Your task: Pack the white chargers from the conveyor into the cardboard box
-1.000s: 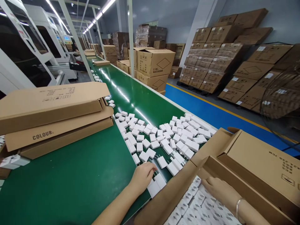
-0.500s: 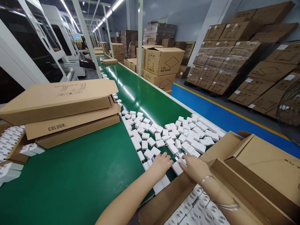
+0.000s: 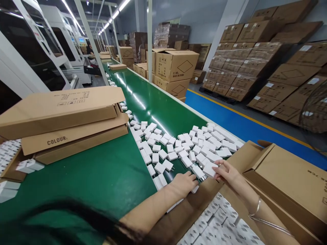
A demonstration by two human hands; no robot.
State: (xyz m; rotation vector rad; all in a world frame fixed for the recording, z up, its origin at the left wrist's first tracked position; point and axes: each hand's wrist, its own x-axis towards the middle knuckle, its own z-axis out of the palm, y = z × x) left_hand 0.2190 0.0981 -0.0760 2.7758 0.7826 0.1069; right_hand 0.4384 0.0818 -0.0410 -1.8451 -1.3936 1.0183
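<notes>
My right hand (image 3: pixel 228 173) pinches a white plug charger (image 3: pixel 209 169) by its right end, just above the near right of the pile. Lower and to the left, my left hand (image 3: pixel 184 183) curls its fingers downward by the near wall of an open carton (image 3: pixel 184 216). A corner of another white plug charger (image 3: pixel 195 189) shows under those fingers; most of it is hidden. Loose white chargers (image 3: pixel 155 158) with metal prongs lie spread over the green conveyor belt (image 3: pixel 176 114). Inside the carton, chargers (image 3: pixel 217 221) stand packed in rows, prong sides up.
Flattened cartons (image 3: pixel 76 129) lie stacked on the green table (image 3: pixel 84 177) at left, beside a box of chargers (image 3: pixel 10 156). Carton flaps (image 3: pixel 288 173) stick out at right. Beyond the belt, stacked boxes (image 3: pixel 176 66) stand near a blue floor strip (image 3: pixel 212 109). Dark hair strands blur the lower left.
My right hand has moved right and slightly up with a charger. My left hand has shifted right and down toward the carton wall. The view has shifted slightly, and hair has entered it.
</notes>
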